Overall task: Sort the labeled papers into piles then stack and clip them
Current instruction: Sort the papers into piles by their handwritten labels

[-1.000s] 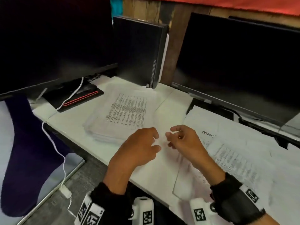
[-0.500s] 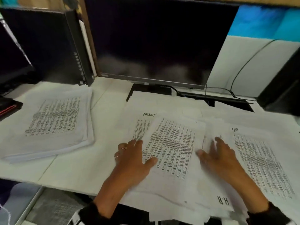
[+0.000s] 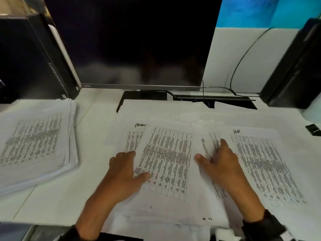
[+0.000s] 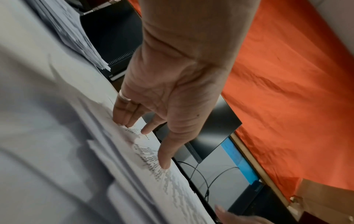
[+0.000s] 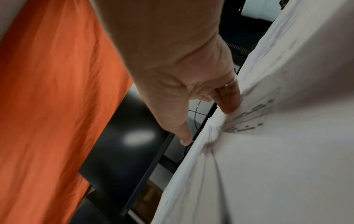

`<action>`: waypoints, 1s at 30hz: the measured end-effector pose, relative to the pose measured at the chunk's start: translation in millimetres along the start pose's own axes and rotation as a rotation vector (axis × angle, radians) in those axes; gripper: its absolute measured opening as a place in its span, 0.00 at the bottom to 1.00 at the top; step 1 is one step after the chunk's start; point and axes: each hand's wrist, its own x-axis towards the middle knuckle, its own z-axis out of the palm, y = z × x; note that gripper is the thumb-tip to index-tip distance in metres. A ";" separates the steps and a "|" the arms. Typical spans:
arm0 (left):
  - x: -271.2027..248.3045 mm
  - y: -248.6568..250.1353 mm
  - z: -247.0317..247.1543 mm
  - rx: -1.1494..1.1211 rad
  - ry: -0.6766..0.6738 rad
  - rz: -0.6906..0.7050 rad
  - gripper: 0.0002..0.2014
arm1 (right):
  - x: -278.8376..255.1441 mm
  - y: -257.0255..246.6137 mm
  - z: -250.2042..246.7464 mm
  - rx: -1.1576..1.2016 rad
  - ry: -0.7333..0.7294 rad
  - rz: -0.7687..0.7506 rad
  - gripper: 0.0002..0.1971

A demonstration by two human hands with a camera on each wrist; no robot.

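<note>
both hands are sitting almost where they were half a second ago, the view having drawn in closer over them. left hand (image 3: pixel 124 173) is lying flat with its grip relaxed and holding nothing, fingertips (image 4: pixel 122 121) pressing on the left edge of the tilted middle sheet (image 3: pixel 166 162), thumb spread over its printed table. right hand (image 3: pixel 220 164) is likewise spread open, fingers (image 5: pixel 229 101) resting on a sheet between the middle one and the hr-labelled sheet (image 3: pixel 265 164). these white pages of dense dark table print are lying overlapped on the white worktop (image 3: pixel 93 136), one showing a handwritten label cut off by the middle sheet. a separate paper pile (image 3: pixel 34 145) is sitting well apart to the left, before a dark monitor (image 3: pixel 132 40).
</note>
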 end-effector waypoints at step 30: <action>-10.2 -7.9 -26.5 -0.251 -0.001 -0.063 0.42 | 5.2 -78.2 36.5 0.213 -0.257 0.102 0.53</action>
